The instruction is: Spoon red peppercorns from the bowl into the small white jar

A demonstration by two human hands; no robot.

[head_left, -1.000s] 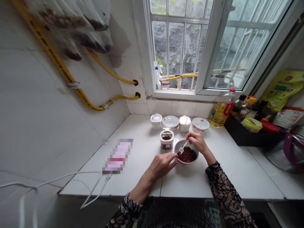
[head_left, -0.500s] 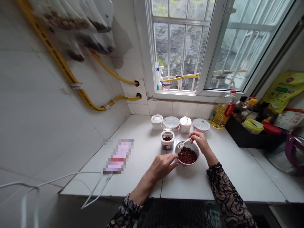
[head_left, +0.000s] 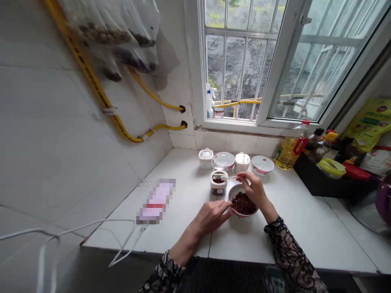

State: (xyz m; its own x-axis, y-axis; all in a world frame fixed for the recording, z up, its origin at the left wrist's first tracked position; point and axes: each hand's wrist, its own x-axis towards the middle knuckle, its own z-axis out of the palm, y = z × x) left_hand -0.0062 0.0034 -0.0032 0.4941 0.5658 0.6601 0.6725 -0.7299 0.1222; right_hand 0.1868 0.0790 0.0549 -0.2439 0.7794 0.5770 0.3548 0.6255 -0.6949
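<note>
My right hand (head_left: 252, 188) pinches the handle of a small white spoon (head_left: 230, 177). The spoon's bowl is over the mouth of a small lidded jar (head_left: 218, 188), whose lid stands open and which has dark red bits inside. A bowl (head_left: 233, 192) heaped with dark reddish-brown dried pieces (head_left: 244, 203), perhaps peppercorns, sits just in front of the jar. My left hand (head_left: 215, 213) grips the near left rim of this bowl between thumb and fingers. Whether the spoon carries anything is too small to tell.
Behind stand two white lidded jars (head_left: 205, 159) (head_left: 242, 163) and two white bowls (head_left: 224, 160) (head_left: 262, 165). An oil bottle (head_left: 287, 152) and a black box (head_left: 314, 179) of condiments are at the right. A blurred pinkish object (head_left: 157, 201) and white cable (head_left: 122, 240) lie left.
My right hand has carried the spoon from above the bowl leftward to the jar's mouth. My left hand keeps its grip on the bowl. The whole view has shifted slightly.
</note>
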